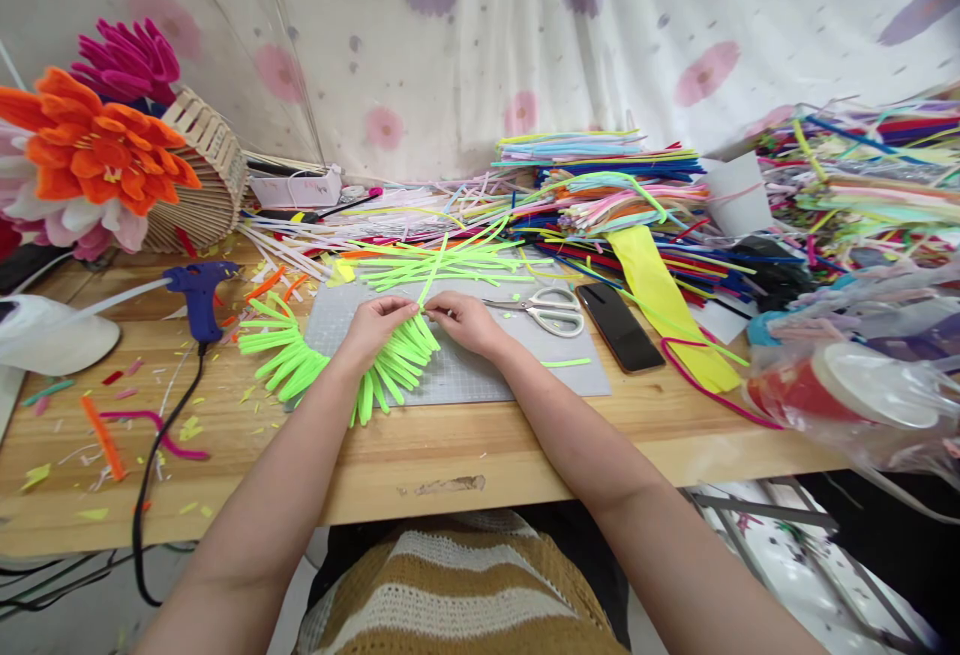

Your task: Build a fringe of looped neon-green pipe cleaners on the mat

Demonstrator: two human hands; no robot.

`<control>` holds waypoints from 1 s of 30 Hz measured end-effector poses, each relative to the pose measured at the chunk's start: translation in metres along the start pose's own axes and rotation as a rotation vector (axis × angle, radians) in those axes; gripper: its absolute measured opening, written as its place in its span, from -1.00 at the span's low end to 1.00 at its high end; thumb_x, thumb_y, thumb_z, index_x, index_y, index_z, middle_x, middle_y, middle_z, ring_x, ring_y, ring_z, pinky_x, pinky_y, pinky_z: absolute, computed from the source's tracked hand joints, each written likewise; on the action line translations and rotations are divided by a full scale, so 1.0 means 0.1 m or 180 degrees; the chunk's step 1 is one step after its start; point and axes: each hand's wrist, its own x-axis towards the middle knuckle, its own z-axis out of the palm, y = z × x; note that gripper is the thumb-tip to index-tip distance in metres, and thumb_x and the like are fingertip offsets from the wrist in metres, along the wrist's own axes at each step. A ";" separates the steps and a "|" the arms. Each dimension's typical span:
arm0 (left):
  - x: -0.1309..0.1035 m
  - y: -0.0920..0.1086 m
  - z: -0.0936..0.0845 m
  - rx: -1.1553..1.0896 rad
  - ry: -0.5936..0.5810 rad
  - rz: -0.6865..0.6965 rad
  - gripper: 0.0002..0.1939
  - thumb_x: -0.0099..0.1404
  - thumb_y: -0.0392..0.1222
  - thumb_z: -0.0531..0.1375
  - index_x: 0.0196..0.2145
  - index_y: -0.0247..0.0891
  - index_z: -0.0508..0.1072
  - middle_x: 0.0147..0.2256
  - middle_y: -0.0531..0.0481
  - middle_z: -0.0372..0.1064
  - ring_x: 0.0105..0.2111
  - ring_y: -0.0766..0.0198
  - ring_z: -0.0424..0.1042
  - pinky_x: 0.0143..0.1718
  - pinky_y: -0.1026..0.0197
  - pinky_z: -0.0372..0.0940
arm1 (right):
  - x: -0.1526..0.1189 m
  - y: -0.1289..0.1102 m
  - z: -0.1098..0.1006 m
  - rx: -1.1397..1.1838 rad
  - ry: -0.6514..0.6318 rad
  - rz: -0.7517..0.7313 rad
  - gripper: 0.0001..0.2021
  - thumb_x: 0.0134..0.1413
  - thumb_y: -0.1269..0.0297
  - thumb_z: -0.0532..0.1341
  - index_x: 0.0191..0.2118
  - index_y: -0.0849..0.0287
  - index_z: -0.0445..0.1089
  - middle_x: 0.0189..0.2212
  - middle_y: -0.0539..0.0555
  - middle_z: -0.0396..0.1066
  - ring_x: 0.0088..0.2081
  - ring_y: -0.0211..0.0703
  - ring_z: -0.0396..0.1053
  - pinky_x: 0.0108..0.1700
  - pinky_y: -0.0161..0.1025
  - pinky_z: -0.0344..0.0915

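My left hand (379, 327) and my right hand (466, 321) meet above a grey cutting mat (495, 375), fingertips pinched close together. Between them is a fringed strip of bright green pipe cleaners (289, 360), its looped ends fanning out in a curve below and to the left of my left hand. One green stem (435, 270) points up from where the fingers meet. The exact join is hidden by my fingertips. Behind the hands lies a loose pile of green pipe cleaners (480, 260). Scissors with white handles (555, 312) rest on the mat beside my right hand.
A black phone (619, 327) lies right of the mat, near a yellow strip (667, 305). To the left stands a blue glue gun (201, 300) with its cord. Bundles of coloured pipe cleaners (607, 190) line the back. Fabric flowers (105, 150) fill a basket (206, 170).
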 end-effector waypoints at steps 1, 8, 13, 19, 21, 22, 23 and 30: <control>0.00 0.00 0.00 0.0022 -0.0018 0.0011 -0.64 -0.26 0.00 0.35 -0.51 -0.29 0.48 -0.52 0.06 0.40 -0.50 0.35 0.30 -0.41 0.28 0.18 | 0.00 0.00 0.00 -0.0074 -0.0005 -0.0056 -0.82 0.05 0.37 0.06 -0.30 0.20 0.41 -0.33 0.05 0.41 -0.29 -0.28 0.29 -0.22 -0.36 0.15; 0.04 -0.04 -0.04 0.0379 -0.0040 0.0185 -0.67 -0.23 -0.02 0.33 -0.51 -0.29 0.47 -0.52 0.05 0.39 -0.53 0.37 0.27 -0.43 0.28 0.17 | -0.02 -0.04 -0.02 -0.0403 0.0027 -0.0224 -0.80 0.08 0.35 0.04 -0.29 0.20 0.41 -0.32 0.08 0.41 -0.27 -0.25 0.29 -0.21 -0.34 0.13; 0.03 -0.07 0.00 0.0785 0.0086 0.0587 -0.76 -0.14 -0.09 0.25 -0.51 -0.30 0.44 -0.56 0.06 0.35 -0.55 0.36 0.25 -0.48 0.29 0.15 | -0.01 -0.10 -0.06 -0.0399 -0.0132 -0.0108 -0.82 0.05 0.38 0.06 -0.32 0.21 0.41 -0.34 0.07 0.41 -0.28 -0.25 0.29 -0.23 -0.35 0.12; -0.09 0.03 0.07 0.2123 0.0485 0.1254 -0.88 -0.03 -0.19 0.15 -0.47 -0.24 0.41 -0.48 0.04 0.36 -0.45 0.31 0.28 -0.36 0.28 0.16 | 0.01 -0.18 -0.06 -0.0125 -0.0217 0.0287 -0.84 0.01 0.38 0.08 -0.40 0.24 0.40 -0.48 0.01 0.38 -0.44 -0.32 0.23 -0.38 -0.38 0.06; -0.11 0.05 0.09 0.2305 0.0634 0.1337 -0.89 -0.01 -0.20 0.13 -0.47 -0.23 0.40 -0.47 0.04 0.35 -0.44 0.30 0.27 -0.34 0.27 0.15 | 0.02 -0.18 -0.05 -0.0032 -0.0228 0.0336 -0.84 0.02 0.36 0.07 -0.40 0.24 0.40 -0.50 0.00 0.36 -0.46 -0.34 0.21 -0.40 -0.39 0.04; -0.11 0.05 0.10 0.2289 0.0655 0.1339 -0.89 -0.01 -0.20 0.12 -0.47 -0.23 0.40 -0.48 0.04 0.35 -0.45 0.30 0.27 -0.35 0.27 0.15 | 0.03 -0.18 -0.05 -0.0001 -0.0224 0.0334 -0.83 0.02 0.36 0.07 -0.40 0.24 0.40 -0.50 -0.01 0.36 -0.46 -0.34 0.21 -0.40 -0.40 0.04; -0.09 0.03 0.10 0.2193 0.0621 0.1303 -0.88 -0.01 -0.20 0.12 -0.48 -0.24 0.41 -0.49 0.05 0.34 -0.46 0.31 0.26 -0.36 0.28 0.14 | 0.03 -0.18 -0.05 0.0007 -0.0212 0.0326 -0.83 0.02 0.36 0.07 -0.40 0.24 0.39 -0.50 -0.01 0.35 -0.46 -0.34 0.20 -0.40 -0.40 0.04; 0.03 -0.07 0.01 0.0550 -0.0278 0.0084 -0.83 -0.09 -0.11 0.16 -0.63 -0.27 0.34 -0.65 0.13 0.21 -0.62 0.40 0.16 -0.55 0.32 0.06 | 0.00 -0.12 -0.04 -0.0056 -0.0264 0.0199 -0.83 0.03 0.33 0.06 -0.39 0.23 0.39 -0.50 -0.01 0.34 -0.46 -0.34 0.19 -0.40 -0.40 0.03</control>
